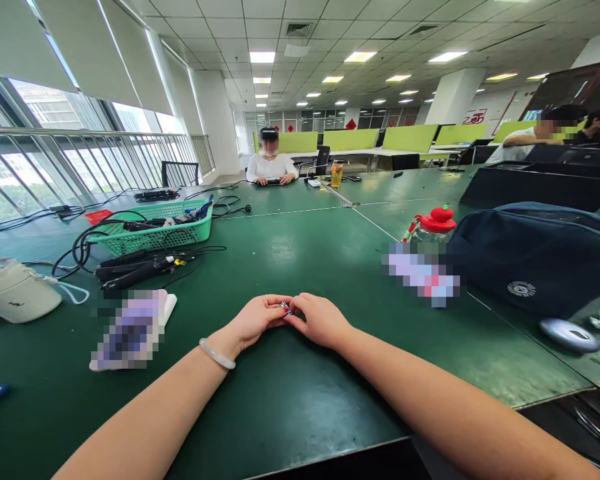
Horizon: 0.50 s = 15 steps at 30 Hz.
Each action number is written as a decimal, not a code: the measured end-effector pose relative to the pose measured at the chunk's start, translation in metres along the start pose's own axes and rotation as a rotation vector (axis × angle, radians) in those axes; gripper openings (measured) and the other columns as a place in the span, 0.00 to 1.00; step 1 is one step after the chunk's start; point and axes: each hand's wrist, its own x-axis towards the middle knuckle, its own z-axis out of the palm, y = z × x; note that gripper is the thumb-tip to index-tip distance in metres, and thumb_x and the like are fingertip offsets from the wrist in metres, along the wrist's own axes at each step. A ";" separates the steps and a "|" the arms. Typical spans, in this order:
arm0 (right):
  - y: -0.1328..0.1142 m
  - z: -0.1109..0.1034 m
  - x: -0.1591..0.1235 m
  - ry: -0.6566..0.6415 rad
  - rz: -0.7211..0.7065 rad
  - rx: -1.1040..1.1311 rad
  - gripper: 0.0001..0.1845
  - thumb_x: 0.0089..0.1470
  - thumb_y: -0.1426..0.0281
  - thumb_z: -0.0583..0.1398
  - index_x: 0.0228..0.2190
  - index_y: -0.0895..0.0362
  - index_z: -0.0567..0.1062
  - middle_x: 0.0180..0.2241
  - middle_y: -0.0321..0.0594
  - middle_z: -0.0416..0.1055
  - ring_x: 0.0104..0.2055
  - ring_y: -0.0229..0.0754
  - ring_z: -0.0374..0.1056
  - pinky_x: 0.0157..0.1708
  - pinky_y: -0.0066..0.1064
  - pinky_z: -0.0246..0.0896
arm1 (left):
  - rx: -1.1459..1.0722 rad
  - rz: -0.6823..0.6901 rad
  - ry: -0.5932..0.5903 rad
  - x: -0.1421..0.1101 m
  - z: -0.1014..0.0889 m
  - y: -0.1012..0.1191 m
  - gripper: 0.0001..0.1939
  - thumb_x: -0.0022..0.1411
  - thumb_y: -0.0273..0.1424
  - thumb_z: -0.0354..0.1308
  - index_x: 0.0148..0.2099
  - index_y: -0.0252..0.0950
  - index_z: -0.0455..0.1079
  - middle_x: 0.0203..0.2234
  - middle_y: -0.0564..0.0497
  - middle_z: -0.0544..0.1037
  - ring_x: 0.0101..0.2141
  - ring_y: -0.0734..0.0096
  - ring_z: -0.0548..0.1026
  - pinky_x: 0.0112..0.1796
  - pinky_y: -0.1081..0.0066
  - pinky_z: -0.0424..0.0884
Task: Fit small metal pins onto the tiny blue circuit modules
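My left hand [258, 317], with a thin ring on one finger and a pale bangle [217, 354] on the wrist, meets my right hand [319, 319] above the green table [280, 393]. Between their fingertips is a small silvery piece [285, 308] with a dark reddish part. It is too small and too covered for me to tell its kind. Both hands are closed, fingers curled and pressed together around it. Nearest on the left lies a blurred-out purplish flat item [130, 333]; another blurred item [423, 272] lies to the right.
A green plastic basket [180, 230] of cables and black gear [140, 267] stand at left, near a cream cup [15, 290]. To the right are a red-lidded jar [435, 227], a navy bag [540, 253] and a computer mouse [570, 335]. People sit opposite and at far right.
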 end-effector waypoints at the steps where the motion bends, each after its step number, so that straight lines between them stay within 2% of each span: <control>1: 0.000 0.000 0.000 -0.005 -0.005 0.010 0.11 0.57 0.63 0.55 0.35 0.57 0.70 0.33 0.39 0.67 0.34 0.36 0.64 0.34 0.27 0.56 | 0.005 -0.003 0.006 0.001 -0.001 0.000 0.18 0.46 0.32 0.66 0.41 0.32 0.72 0.38 0.46 0.75 0.36 0.73 0.73 0.41 0.74 0.69; 3: 0.001 0.000 0.001 0.002 0.003 0.044 0.10 0.57 0.64 0.55 0.36 0.57 0.71 0.33 0.38 0.68 0.34 0.36 0.64 0.35 0.26 0.56 | 0.025 -0.002 0.035 0.002 -0.006 0.001 0.18 0.47 0.31 0.65 0.42 0.32 0.71 0.39 0.45 0.75 0.37 0.72 0.73 0.41 0.73 0.69; 5: 0.006 -0.001 0.003 0.025 0.038 0.085 0.10 0.57 0.64 0.55 0.35 0.57 0.71 0.32 0.38 0.68 0.33 0.35 0.64 0.35 0.26 0.56 | 0.128 0.027 0.112 0.002 -0.018 0.005 0.17 0.49 0.29 0.61 0.44 0.32 0.69 0.40 0.44 0.74 0.38 0.71 0.74 0.42 0.71 0.70; 7: 0.013 -0.002 0.004 0.049 0.095 0.132 0.09 0.56 0.65 0.55 0.33 0.56 0.72 0.29 0.36 0.68 0.31 0.35 0.63 0.33 0.26 0.55 | 0.412 0.083 0.268 0.001 -0.038 0.012 0.16 0.51 0.26 0.57 0.45 0.32 0.68 0.38 0.43 0.75 0.37 0.68 0.74 0.42 0.68 0.69; 9: 0.023 -0.003 0.006 0.076 0.153 0.191 0.09 0.56 0.66 0.54 0.32 0.56 0.72 0.27 0.34 0.69 0.29 0.34 0.63 0.31 0.26 0.55 | 0.893 0.115 0.539 -0.003 -0.062 0.021 0.14 0.52 0.26 0.53 0.43 0.32 0.70 0.35 0.43 0.75 0.37 0.63 0.74 0.43 0.64 0.68; 11: 0.034 -0.003 0.007 0.097 0.200 0.237 0.08 0.55 0.68 0.54 0.30 0.56 0.72 0.26 0.34 0.69 0.29 0.34 0.63 0.31 0.26 0.55 | 1.272 0.056 0.763 -0.008 -0.084 0.027 0.15 0.54 0.24 0.49 0.43 0.32 0.71 0.35 0.40 0.75 0.40 0.56 0.72 0.43 0.60 0.66; 12: 0.038 -0.002 0.007 0.106 0.230 0.261 0.09 0.54 0.68 0.54 0.30 0.57 0.72 0.26 0.34 0.69 0.28 0.34 0.63 0.31 0.26 0.55 | 1.367 -0.007 0.823 -0.011 -0.094 0.030 0.16 0.54 0.23 0.47 0.44 0.32 0.70 0.35 0.39 0.75 0.40 0.54 0.72 0.42 0.60 0.66; 15: 0.045 -0.001 0.007 0.113 0.297 0.323 0.08 0.53 0.69 0.53 0.30 0.57 0.73 0.26 0.34 0.69 0.28 0.34 0.63 0.30 0.25 0.56 | 1.493 -0.116 0.867 -0.017 -0.112 0.031 0.19 0.52 0.19 0.45 0.43 0.30 0.71 0.36 0.36 0.74 0.40 0.53 0.72 0.40 0.61 0.67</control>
